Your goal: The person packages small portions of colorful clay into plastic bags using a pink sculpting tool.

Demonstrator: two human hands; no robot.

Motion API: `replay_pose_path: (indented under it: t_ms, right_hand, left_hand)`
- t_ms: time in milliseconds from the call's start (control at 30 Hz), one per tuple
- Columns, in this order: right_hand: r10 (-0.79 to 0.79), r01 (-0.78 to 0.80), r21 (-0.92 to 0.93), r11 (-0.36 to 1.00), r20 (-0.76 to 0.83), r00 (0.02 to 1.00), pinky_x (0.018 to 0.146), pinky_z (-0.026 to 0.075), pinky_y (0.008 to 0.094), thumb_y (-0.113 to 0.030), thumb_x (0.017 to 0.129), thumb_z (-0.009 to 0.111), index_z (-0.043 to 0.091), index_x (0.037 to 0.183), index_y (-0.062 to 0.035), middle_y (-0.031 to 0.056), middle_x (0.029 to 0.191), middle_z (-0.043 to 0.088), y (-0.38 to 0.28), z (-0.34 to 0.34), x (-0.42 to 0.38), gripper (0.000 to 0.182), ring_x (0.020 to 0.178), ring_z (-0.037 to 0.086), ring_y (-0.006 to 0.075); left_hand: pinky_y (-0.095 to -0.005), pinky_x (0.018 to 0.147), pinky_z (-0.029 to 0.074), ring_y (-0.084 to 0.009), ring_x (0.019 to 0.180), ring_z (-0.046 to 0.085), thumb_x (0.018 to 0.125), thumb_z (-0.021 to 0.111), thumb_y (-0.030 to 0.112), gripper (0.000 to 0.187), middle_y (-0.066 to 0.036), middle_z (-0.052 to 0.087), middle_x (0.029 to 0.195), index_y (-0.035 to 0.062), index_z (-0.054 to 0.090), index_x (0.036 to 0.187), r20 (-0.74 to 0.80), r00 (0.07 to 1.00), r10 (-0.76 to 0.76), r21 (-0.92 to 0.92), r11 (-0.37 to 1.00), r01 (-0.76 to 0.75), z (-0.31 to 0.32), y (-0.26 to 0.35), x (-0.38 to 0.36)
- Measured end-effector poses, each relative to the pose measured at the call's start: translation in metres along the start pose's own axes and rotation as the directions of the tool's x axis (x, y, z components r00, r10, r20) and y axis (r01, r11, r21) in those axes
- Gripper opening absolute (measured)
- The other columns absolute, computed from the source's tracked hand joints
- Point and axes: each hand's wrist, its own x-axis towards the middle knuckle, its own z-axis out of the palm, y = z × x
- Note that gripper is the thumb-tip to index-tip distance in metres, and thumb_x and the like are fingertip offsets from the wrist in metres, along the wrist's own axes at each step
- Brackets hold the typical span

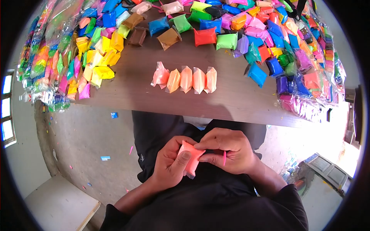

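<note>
A coral-pink packet (192,163) in clear wrap is held above my lap. My left hand (171,161) is closed round its left side, with the thumb across its front. The fingertips of my right hand (227,150) pinch the packet's upper right edge. A thin pink strip (224,158) shows at the right hand's fingers. Beyond my hands, several wrapped packets in peach and coral stand in a row on the brown table, among them a pink one (160,76) at the left end and a peach one (186,79) in the middle.
Many coloured packets lie along the table's (131,88) far side. Clear bags of packets (42,65) cover the left end, and more bags (308,88) the right. A white board (61,204) stands low at left, and a grey metal object (323,181) at right.
</note>
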Motion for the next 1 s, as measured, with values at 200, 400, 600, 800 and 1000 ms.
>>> replay_pose_path:
  t_ms: [200,400,600,800,1000]
  right_hand:
    - [-0.008,0.010,0.035,0.999,-0.035,0.999,0.067,0.053,0.0308,0.000,0.078,0.085,0.078,0.103,-0.0020,0.0134,0.092,0.072,0.005,-0.001,-0.003,0.026,0.081,0.069,0.0217]
    - [0.076,-0.066,0.189,0.980,-0.044,0.996,0.071,0.054,0.0304,0.002,0.082,0.081,0.077,0.098,-0.0010,0.0146,0.091,0.072,0.008,-0.001,-0.005,0.017,0.081,0.069,0.0216]
    - [0.114,-0.097,0.281,0.955,-0.043,0.993,0.072,0.054,0.0299,-0.001,0.086,0.078,0.076,0.095,0.0001,0.0141,0.092,0.072,0.013,0.004,-0.008,0.010,0.082,0.068,0.0203]
    - [0.113,-0.089,0.299,0.950,-0.066,0.991,0.072,0.054,0.0308,-0.001,0.088,0.077,0.075,0.093,0.0006,0.0135,0.092,0.072,0.014,0.010,-0.008,0.006,0.081,0.067,0.0199]
    - [0.109,-0.078,0.197,0.977,-0.149,0.983,0.072,0.053,0.0306,0.001,0.089,0.073,0.074,0.092,0.0016,0.0123,0.090,0.071,0.012,0.017,-0.004,0.003,0.081,0.066,0.0201]
  left_hand:
    - [-0.0240,0.070,0.053,-0.0100,0.083,0.064,0.108,0.051,0.036,0.048,-0.010,0.065,0.110,-0.0015,0.046,0.138,0.090,0.994,0.061,-0.165,0.985,-0.045,-0.003,0.003,-0.001]
    - [-0.0280,0.093,0.050,-0.0121,0.108,0.062,0.108,0.052,0.028,0.042,-0.010,0.062,0.120,-0.0010,0.049,0.139,0.072,0.997,0.007,-0.310,0.951,0.016,-0.010,0.001,-0.003]
    - [-0.0285,0.084,0.049,-0.0142,0.094,0.060,0.103,0.061,0.013,0.020,-0.011,0.064,0.103,-0.0001,0.058,0.117,0.141,0.948,0.285,-0.452,0.870,-0.195,-0.017,-0.026,0.010]
    - [-0.0264,0.077,0.048,-0.0119,0.082,0.058,0.103,0.062,0.012,0.012,-0.010,0.063,0.094,0.0011,0.056,0.102,-0.091,0.963,0.253,-0.202,0.943,-0.266,-0.004,-0.017,0.006]
    - [-0.0265,0.074,0.047,-0.0110,0.079,0.056,0.106,0.056,0.010,0.011,-0.009,0.062,0.090,-0.0004,0.056,0.102,-0.346,0.876,0.336,-0.147,0.903,-0.404,0.002,-0.022,0.010]
